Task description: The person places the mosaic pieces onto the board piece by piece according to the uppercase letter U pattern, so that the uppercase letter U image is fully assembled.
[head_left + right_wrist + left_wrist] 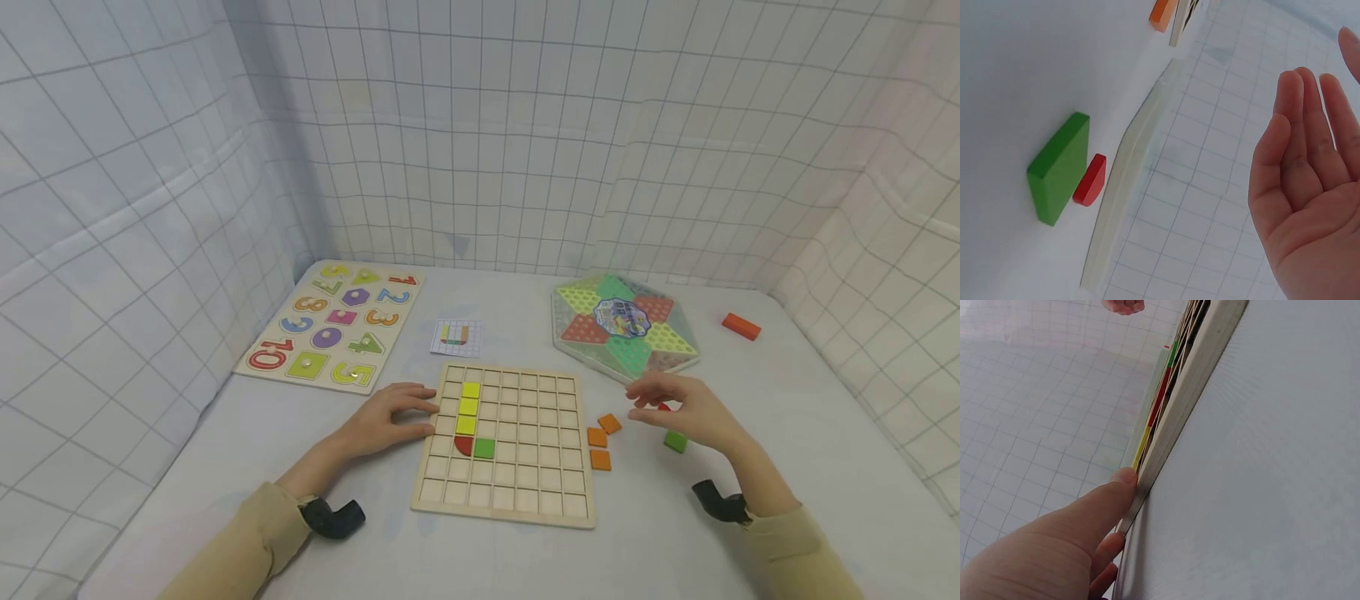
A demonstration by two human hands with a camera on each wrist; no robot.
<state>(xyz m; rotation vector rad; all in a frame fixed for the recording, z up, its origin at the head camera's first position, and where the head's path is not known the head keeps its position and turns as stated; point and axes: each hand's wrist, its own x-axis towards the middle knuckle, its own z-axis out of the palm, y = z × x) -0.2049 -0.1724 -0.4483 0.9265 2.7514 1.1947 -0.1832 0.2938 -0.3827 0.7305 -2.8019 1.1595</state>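
Note:
A wooden grid board [528, 433] lies on the table with three yellow square tiles [468, 407] in a column. Below them sit a red rounded tile [464, 446] and, beside it, a green square tile [484, 448]. My left hand [386, 421] rests against the board's left edge; in the left wrist view its thumb [1100, 503] touches the rim. My right hand [686, 408] hovers right of the board, fingers loosely bent, palm bare in the right wrist view. Near it lie a loose green tile [1063, 169] and a red tile [1091, 181], the latter partly hidden in the head view.
Three orange tiles [598, 437] lie by the board's right edge. A small pattern card [468, 329] lies behind the board. A number puzzle [341, 321] is at the left, a star-patterned game board [622, 321] at back right, and an orange-red block [741, 326] farther right.

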